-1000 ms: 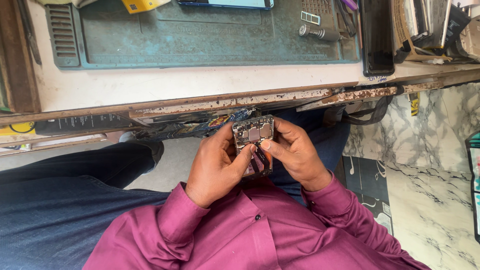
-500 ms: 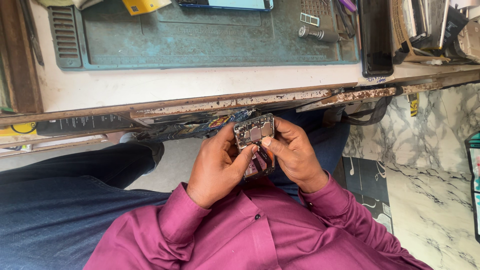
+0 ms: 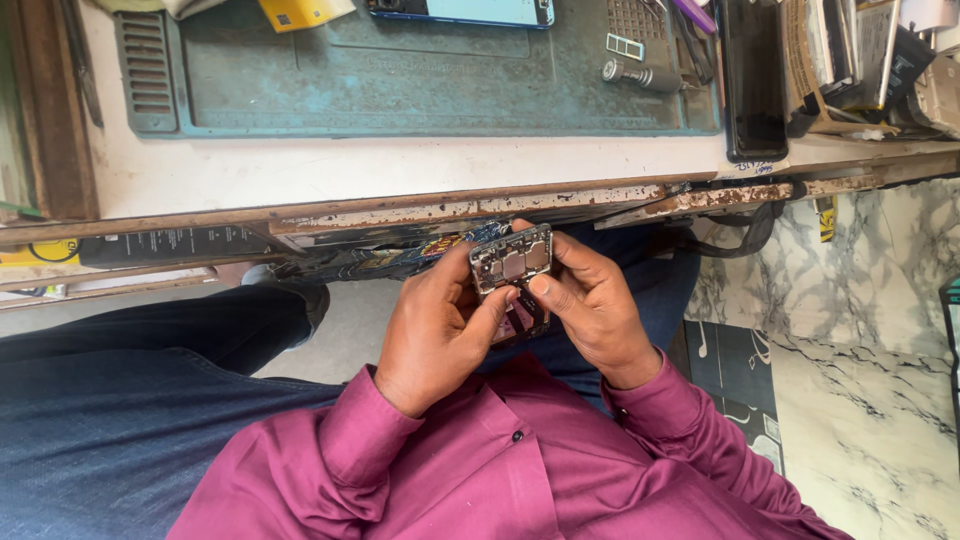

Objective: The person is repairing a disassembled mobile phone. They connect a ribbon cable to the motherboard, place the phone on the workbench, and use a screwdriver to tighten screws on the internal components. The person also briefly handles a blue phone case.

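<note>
Left hand [image 3: 435, 325] and right hand [image 3: 595, 305] closed together on opened phone [image 3: 512, 262], circuit side exposed, held just below rusted bench edge [image 3: 480, 210]; green mat [image 3: 420, 75] lying above.

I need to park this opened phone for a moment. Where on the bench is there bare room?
The middle of the green work mat is bare, and so is the white bench strip between mat and rusty edge. The far right is crowded: black phone, stacked parts, tools. Both hands, left hand and right hand, hold the opened phone.
</note>
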A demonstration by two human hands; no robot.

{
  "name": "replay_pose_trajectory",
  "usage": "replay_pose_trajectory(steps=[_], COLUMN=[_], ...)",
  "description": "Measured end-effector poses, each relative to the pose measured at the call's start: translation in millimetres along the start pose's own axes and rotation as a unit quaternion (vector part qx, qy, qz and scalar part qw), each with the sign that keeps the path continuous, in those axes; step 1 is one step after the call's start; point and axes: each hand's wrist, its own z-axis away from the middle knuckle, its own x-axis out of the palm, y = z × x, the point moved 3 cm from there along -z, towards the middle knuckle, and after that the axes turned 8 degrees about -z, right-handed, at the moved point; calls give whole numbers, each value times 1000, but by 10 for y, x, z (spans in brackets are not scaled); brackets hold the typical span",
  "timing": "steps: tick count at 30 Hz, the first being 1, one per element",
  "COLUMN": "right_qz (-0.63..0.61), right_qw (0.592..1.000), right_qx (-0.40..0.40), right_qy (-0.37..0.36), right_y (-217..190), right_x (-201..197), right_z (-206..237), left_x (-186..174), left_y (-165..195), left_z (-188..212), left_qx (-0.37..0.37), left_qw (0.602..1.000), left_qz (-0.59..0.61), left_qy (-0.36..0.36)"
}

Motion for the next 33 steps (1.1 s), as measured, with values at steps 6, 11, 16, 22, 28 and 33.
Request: replay_pose_trajectory(steps=[6, 11, 16, 22, 28, 33], right_qz=[-15, -16, -30, -115, -177, -152], right_qw=[1000, 1000, 999, 992, 982, 987], right_qx=[2, 1, 10, 33, 50, 34], right_qy=[18, 18, 15, 38, 44, 35], right_y=[41, 45, 51, 121, 197, 176], right_x=[-17, -15, -17, -73, -154, -126], right_z=[8, 13, 11, 11, 25, 18], left_x=[-11, -18, -19, -5, 11, 17], left_y=[54, 66, 67, 68, 83, 57], left_z=[1, 1, -4, 0, 11, 10], left_qx=[8, 0, -5, 8, 33, -7], left_qw=[1000, 999, 999, 999, 998, 999], left_qz=[3, -38, -42, -40, -42, -13], left_qy=[-4, -3, -10, -16, -20, -36])
